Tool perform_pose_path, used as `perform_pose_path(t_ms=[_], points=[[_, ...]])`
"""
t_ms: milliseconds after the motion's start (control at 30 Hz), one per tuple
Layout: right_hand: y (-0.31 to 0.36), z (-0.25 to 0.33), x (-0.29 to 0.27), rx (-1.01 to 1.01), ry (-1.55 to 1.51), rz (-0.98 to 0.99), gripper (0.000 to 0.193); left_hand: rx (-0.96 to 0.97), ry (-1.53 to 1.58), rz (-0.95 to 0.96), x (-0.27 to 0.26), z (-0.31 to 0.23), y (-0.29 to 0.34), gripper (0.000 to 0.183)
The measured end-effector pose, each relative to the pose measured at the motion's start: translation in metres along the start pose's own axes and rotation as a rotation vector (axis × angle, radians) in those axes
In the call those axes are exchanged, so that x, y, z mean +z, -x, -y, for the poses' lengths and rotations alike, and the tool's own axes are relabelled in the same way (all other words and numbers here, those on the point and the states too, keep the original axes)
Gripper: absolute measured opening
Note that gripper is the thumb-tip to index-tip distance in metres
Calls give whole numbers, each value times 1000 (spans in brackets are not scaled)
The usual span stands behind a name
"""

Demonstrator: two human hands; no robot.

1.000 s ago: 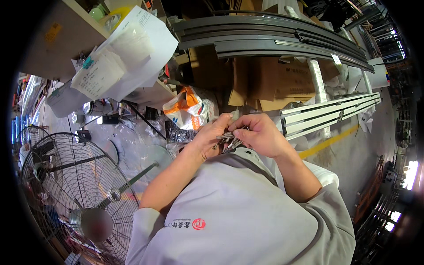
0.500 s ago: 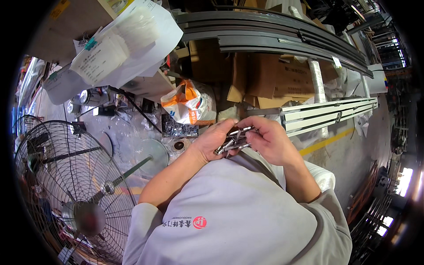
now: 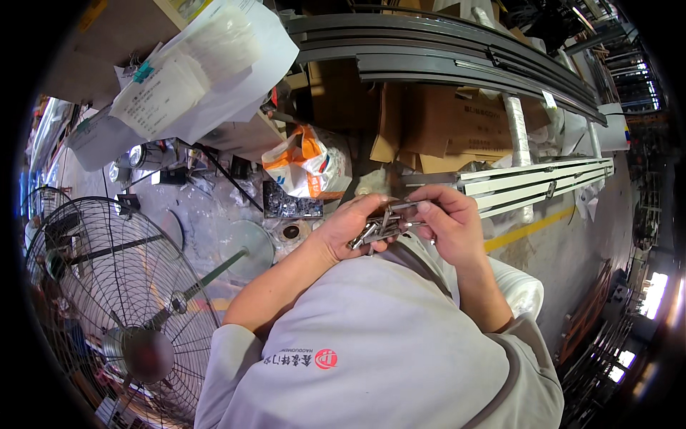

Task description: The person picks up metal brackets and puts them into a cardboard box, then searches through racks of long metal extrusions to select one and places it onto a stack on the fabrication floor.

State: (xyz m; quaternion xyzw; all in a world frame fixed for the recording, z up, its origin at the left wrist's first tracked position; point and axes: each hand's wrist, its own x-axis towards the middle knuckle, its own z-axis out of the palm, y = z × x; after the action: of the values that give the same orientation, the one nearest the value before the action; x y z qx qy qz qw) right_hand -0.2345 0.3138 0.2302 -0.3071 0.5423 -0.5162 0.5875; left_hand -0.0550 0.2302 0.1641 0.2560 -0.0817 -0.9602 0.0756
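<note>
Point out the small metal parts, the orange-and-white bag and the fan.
Small metal parts (image 3: 384, 233): head view, amid the pile cupped in the left hand (image 3: 344, 227).
Orange-and-white bag (image 3: 306, 164): head view, its crumpled side.
Fan (image 3: 148, 355): head view, the round hub.

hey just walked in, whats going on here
A person in a grey short-sleeved shirt is handling small, slim silvery metal pieces. The left-hand grip cradles a loose bunch, while the right-hand grip appears to pinch one piece between thumb and finger. Beyond them sits a white-and-orange plastic bag; a large round wire-caged fan stands to the left.
</note>
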Motion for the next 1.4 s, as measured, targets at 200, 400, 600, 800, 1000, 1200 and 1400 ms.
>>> perform_pose_path(t_ms=[200,400,600,800,1000,1200,1400], points=[[4,2,-22,230,-730,283,16,8,-20,85,-11,1,-9,45],[3,-18,-4,427,-1044,268,24,-5,101,95,-15,-1,-9,43],[-1,-32,-7,432,-1094,392,59,2,128,-27,-16,-6,-8,41],[-1,-7,-3,419,-940,251,59,49,107,-152,-7,-6,-11,41],[6,-23,-20,227,-986,418,24,87,161,47,-17,-7,-14,40],[9,-9,-3,346,-963,174,14,185,274,-18,-13,-2,-19,40],[3,-15,26,-6,64,-57,17,311,412,-3,-8,3,-30,36]])
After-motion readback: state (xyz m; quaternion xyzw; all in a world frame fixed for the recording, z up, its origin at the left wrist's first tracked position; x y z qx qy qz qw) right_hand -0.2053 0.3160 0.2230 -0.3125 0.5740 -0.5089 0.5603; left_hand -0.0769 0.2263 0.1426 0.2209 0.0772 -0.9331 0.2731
